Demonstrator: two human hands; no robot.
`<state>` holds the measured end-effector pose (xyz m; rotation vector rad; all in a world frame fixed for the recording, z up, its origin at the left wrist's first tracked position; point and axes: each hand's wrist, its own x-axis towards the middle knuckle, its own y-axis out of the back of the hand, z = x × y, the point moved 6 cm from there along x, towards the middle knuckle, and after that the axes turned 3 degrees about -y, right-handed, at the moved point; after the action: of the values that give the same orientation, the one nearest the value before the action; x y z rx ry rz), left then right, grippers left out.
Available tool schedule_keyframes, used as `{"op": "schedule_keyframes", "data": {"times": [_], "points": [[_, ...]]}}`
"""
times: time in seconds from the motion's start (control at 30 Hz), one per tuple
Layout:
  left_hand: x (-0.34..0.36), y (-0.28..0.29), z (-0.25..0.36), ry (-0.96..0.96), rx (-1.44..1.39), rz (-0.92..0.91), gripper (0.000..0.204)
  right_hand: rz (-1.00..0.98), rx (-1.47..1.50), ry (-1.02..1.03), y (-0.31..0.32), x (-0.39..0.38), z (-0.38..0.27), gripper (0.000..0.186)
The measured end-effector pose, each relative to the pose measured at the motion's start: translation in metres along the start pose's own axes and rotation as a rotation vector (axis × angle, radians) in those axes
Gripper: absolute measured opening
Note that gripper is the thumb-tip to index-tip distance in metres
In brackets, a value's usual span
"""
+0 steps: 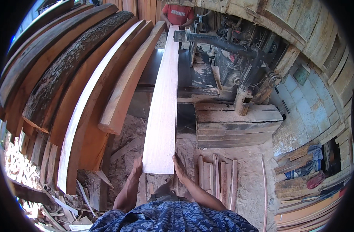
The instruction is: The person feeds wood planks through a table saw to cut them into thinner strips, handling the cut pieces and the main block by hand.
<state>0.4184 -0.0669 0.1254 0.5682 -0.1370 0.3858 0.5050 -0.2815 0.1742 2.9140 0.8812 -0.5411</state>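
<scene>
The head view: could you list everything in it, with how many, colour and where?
Long plank: one, pale pinkish, between the hands, running away from them
Machine: one, dark, dusty, right of the plank's far half
Co-worker: one, red shirt, plank's far end
Large timbers: several, brown and dark, left
Planked base: one, dusty brown, below the machine
Wood strips: several, reddish brown, floor, right
Stacked boards: many, orange-brown, lower right
Cloths: at least two, blue and dark red, right
Wood scraps: many, pale, lower left
Block wall: one, greyish, right
Patterned shirt: one, blue, bottom edge
Left hand: one, bare, plank's near left edge
Right hand: one, bare, plank's near right edge
</scene>
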Motion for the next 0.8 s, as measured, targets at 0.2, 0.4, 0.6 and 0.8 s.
{"op": "schedule_keyframes", "data": {"times": [0.2,0.4,0.6,0.8], "points": [[-0.036,0.0,0.032,-0.308,-0.07,0.032,0.064,0.024,0.001,-0.037,0.0,-0.031,0.027,0.073],[-0.085,0.004,0.008,-0.217,0.02,0.019,0.05,0.023,0.005,-0.003,-0.018,-0.071,0.035,0.072],[-0.116,0.005,-0.006,-0.189,0.015,0.055,0.045,0.037,-0.039,0.007,-0.028,-0.103,0.046,0.072],[-0.149,0.004,-0.001,-0.158,-0.15,0.114,0.041,0.058,-0.036,-0.015,-0.034,-0.136,0.063,0.07]]}}
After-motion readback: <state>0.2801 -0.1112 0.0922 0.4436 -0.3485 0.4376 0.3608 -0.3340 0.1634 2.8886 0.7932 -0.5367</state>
